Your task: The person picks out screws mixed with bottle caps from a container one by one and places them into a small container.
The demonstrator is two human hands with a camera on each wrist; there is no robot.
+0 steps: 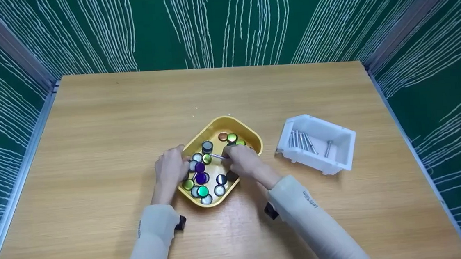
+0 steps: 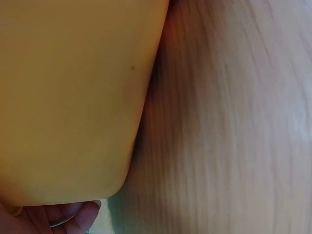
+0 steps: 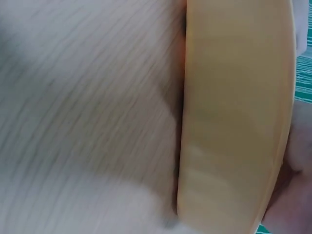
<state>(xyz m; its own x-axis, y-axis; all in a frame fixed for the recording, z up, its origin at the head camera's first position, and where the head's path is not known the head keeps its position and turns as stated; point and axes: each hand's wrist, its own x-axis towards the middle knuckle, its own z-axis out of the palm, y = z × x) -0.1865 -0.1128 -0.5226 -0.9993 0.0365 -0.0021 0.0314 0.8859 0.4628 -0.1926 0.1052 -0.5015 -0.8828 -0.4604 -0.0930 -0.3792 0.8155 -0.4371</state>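
A yellow tray [image 1: 218,124] on the table holds several bottle caps [image 1: 203,191] in green, purple and silver. My left hand [image 1: 171,167] grips the tray's left rim; in the left wrist view its fingertips [image 2: 87,217] show past the tray's edge. Over the tray's right part, my right hand [image 1: 244,159] pinches a thin metal screw [image 1: 217,157] that points left toward the caps. The screw's other end is hidden by the fingers. In the right wrist view the tray's outer wall [image 3: 234,117] covers most of that hand.
A white bin [image 1: 340,137] with several metal screws [image 1: 302,141] stands to the right of the tray. Tiny light specks lie on the wooden table [image 1: 130,112] behind the tray. Green panels with white streaks [image 1: 247,25] border the table at the back and sides.
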